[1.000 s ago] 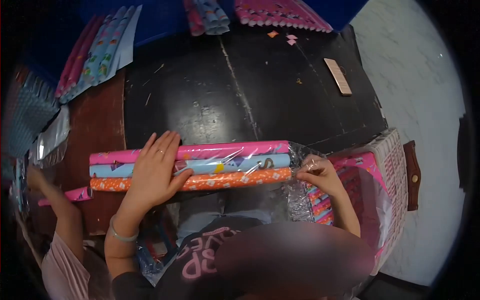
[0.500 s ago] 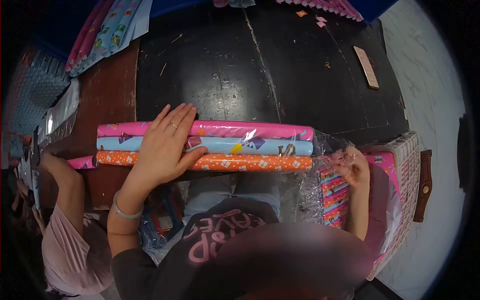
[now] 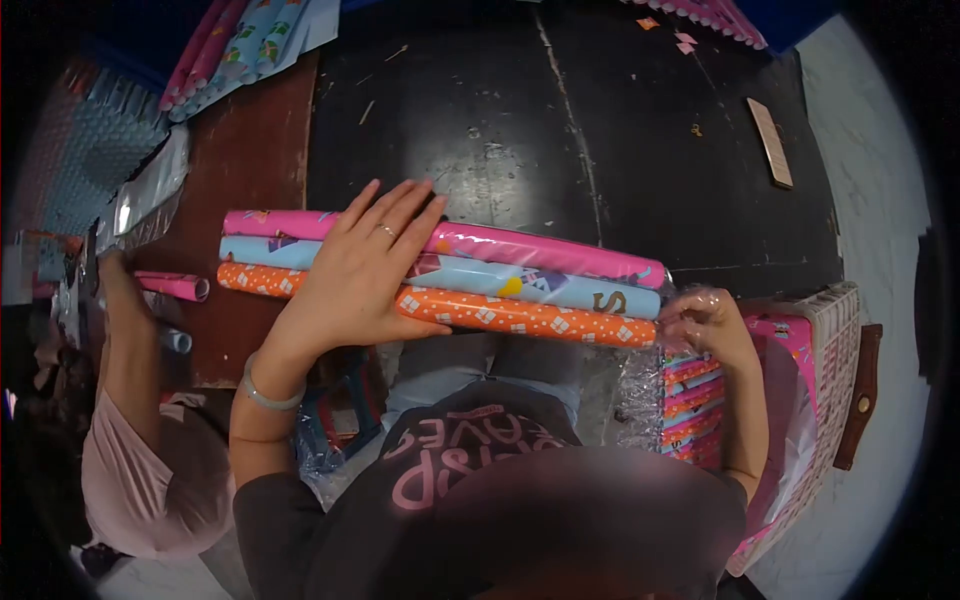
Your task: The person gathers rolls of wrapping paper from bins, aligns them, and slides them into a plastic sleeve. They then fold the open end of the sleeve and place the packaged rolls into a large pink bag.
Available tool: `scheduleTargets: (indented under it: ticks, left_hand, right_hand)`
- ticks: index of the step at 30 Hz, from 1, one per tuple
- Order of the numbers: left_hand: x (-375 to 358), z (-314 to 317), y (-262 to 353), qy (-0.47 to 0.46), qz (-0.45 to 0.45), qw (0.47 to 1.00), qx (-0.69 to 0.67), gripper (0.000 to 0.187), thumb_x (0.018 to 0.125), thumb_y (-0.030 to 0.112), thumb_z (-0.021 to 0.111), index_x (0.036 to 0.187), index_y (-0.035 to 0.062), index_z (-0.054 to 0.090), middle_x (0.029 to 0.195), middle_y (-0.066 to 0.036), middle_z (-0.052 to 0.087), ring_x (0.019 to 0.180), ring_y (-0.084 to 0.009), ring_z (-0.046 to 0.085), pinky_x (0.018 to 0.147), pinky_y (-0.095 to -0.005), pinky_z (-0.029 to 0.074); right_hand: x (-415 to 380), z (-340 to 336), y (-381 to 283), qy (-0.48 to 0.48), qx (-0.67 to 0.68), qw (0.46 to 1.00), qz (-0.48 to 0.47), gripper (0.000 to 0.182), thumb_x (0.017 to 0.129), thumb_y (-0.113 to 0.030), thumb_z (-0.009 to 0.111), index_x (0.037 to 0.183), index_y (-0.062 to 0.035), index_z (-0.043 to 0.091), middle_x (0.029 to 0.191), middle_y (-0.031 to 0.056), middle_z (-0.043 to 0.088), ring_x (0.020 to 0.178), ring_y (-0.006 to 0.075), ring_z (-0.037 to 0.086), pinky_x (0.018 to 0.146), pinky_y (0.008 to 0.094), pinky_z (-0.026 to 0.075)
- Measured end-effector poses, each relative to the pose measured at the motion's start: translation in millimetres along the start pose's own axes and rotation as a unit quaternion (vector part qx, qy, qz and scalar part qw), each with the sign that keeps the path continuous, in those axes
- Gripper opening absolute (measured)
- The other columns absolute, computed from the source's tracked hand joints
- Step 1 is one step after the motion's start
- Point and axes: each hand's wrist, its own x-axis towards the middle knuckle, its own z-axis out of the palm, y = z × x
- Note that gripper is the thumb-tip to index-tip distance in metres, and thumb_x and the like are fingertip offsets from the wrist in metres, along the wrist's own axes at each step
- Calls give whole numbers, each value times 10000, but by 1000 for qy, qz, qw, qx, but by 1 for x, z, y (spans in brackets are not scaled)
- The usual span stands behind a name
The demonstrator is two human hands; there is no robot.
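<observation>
Pink, blue and orange rolls (image 3: 568, 288), film-wrapped, lay along the six-o'clock edge of the table (image 3: 470, 110), likely light, stiff, slick, dentable, best held broadly mid-length. The left hand (image 3: 358, 275) spread flat across them; the right hand (image 3: 715, 325) curled at their three-o'clock end, its grip unclear.
</observation>
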Motion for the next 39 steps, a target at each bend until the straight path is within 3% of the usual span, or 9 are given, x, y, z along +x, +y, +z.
scheduleTargets:
  ticks: [7, 9, 10, 13, 16, 18, 24, 30, 39]
  left_hand:
    - [-4, 3, -4, -23, 6, 1000, 18, 1007, 635, 547, 735, 1386, 1, 343, 1412, -178, 376, 1329, -324, 340, 1123, -471, 210]
    - [-3, 4, -4, -15, 10, 1000, 20, 1019, 621, 547, 743, 1387, 5, 344, 1404, -178, 387, 1321, -323, 352, 1120, -468, 217]
    - [-4, 5, -3, -17, 15, 1000, 18, 1019, 621, 547, 743, 1387, 5, 344, 1404, -178, 387, 1321, -323, 352, 1120, -468, 217]
    - [-4, 7, -4, 17, 29, 999, 27, 983, 631, 581, 717, 1352, 1, 388, 1335, -189, 451, 1264, -338, 412, 1094, -473, 254]
    - [-4, 4, -1, -4, 25, 999, 29, 1047, 597, 548, 759, 1392, 8, 344, 1385, -179, 409, 1297, -323, 381, 1113, -454, 237]
    - [-4, 5, -1, -4, 38, 999, 25, 1053, 592, 544, 761, 1394, 7, 342, 1386, -179, 407, 1292, -327, 385, 1111, -450, 243]
    - [-3, 7, -1, 2, 35, 998, 59, 1062, 583, 530, 773, 1397, 6, 335, 1389, -184, 401, 1286, -336, 391, 1103, -450, 256]
    - [-3, 9, 1, 7, 39, 997, 60, 1058, 591, 522, 779, 1401, 10, 330, 1378, -194, 414, 1278, -352, 397, 1095, -453, 266]
    - [-2, 8, 3, 17, 59, 995, 75, 1042, 584, 568, 766, 1370, 3, 380, 1347, -202, 456, 1258, -332, 436, 1074, -457, 291]
  right_hand:
    - [-6, -2, 3, -44, -88, 989, -110, 156, 766, 46, 657, 919, 27, 684, 757, 64, 642, 664, 100, 592, 534, 217, 426]
    - [-17, -2, 0, -15, -88, 989, 119, 177, 783, 42, 644, 956, 30, 679, 785, 80, 638, 727, 139, 611, 604, 238, 456]
    - [-19, 2, 0, -11, -86, 989, 121, 177, 783, 42, 644, 956, 30, 679, 785, 80, 638, 727, 139, 611, 604, 238, 456]
    - [-20, 7, 11, -84, -135, 986, -44, 206, 821, 9, 636, 1023, 25, 668, 942, 102, 635, 811, 173, 635, 721, 273, 514]
    - [-24, 14, 17, -59, 59, 997, 4, 226, 826, -7, 645, 1050, 4, 674, 969, 112, 629, 892, 207, 650, 771, 302, 539]
    - [-22, 7, 33, -45, -37, 996, -66, 218, 830, -17, 647, 1045, 0, 679, 958, 108, 627, 877, 201, 651, 774, 303, 539]
    - [-10, 32, 31, 156, -152, 947, -235, 176, 737, -12, 743, 909, -20, 705, 866, 67, 667, 720, 108, 608, 620, 223, 480]
    - [-3, 39, 38, 169, -190, 917, -308, 234, 742, -7, 718, 974, -40, 712, 828, 42, 649, 689, 79, 557, 599, 213, 435]
    - [2, 52, 53, 173, -67, 916, -355, 147, 784, -22, 685, 927, -2, 657, 876, 52, 615, 774, 106, 583, 674, 233, 463]
